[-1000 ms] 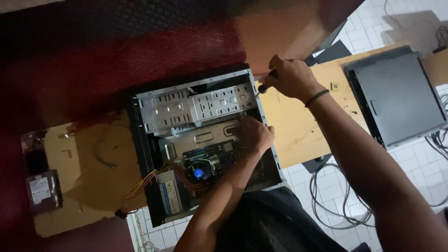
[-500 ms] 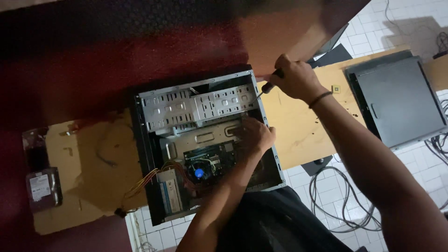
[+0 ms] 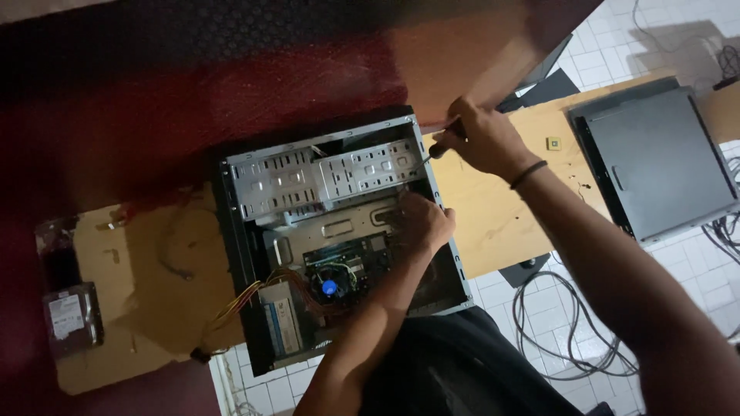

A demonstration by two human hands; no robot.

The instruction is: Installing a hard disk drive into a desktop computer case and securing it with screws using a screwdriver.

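1. Head view, looking straight down: my right hand is closed in a fist around the dark handle of a screwdriver, whose tip points at the top right edge of the open computer case
2. A dark band sits on my right wrist, and that forearm runs off to the lower right corner
3. My left hand reaches inside the case, fingers curled and resting just below the perforated metal drive cage; I cannot tell whether they pinch anything, as the palm side is hidden
4. The case lies on its side on a wooden board, its side panel off, filling the middle of the view
5. Inside, a cooler fan with a blue hub sits near the lower middle, and a grey power supply with yellow and red wires lies at the lower left
6. A hard drive lies on the far left end of the board, well apart from the case
7. A flat dark grey panel rests at the right, and loose black cables trail over the white tiled floor below it
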